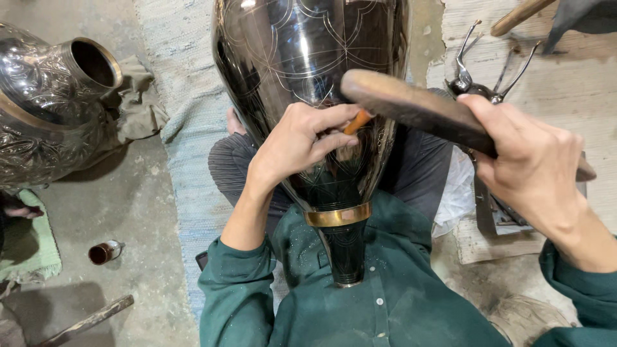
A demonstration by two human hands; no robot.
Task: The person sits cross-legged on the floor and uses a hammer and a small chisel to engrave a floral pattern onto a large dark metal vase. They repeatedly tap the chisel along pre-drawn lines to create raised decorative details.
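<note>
**Engraving a Dark Metal Vase by Chisel and Mallet**

The vase (308,71) lay in the person's lap, its narrow foot pressed against the green shirt (379,302) and its wide body pointing away. A brass-coloured band (338,216) circled the neck just above the foot. The surface was dark, glossy and smooth, scored with thin pale lines forming arcs and petal shapes.

The left hand (299,142) was closed around a small chisel (357,122) with an orange shank, its tip hidden against the vase wall. The right hand (536,170) gripped the handle of a wooden mallet (411,106), whose worn, rounded head hung just above the chisel's end.

For a clean cut, the chisel should probably sit at a shallow, constant angle on the scribed line, with the heel of the left hand braced on the vase. Light, even taps appeared preferable to heavy blows, since the polished curve could let the tip skid.

Beyond the work, a pale woven mat (186,128) covered the concrete floor. A second, heavily embossed silvery vessel (45,96) lay at the left. Metal dividers (479,83) rested on a rough wooden board (572,90) at the right, and a small brown bottle (105,252) lay on the floor.
</note>
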